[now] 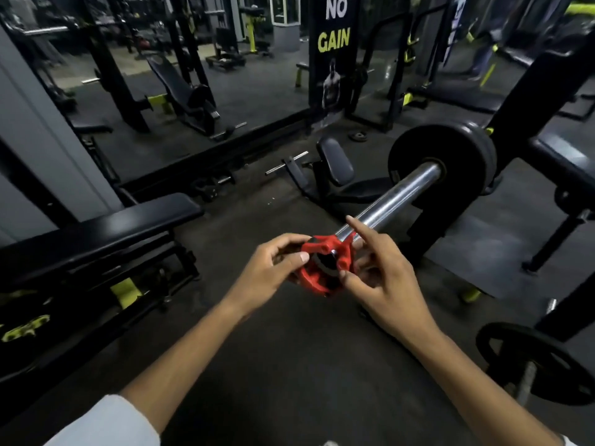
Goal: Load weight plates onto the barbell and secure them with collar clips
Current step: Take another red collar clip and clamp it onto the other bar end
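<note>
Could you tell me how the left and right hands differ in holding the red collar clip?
The left hand pinches the red collar clip from its left side, thumb in front; the right hand takes its right side, thumb on the lower rim. The left hand's fingers are all bent, while the right hand's index finger points straight along the barbell sleeve. Both hold the one clip at the sleeve's near end.

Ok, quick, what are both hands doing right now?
Left hand: grips the red collar clip at the end of the barbell.
Right hand: pinches the same clip's other side, index finger straight.
</note>
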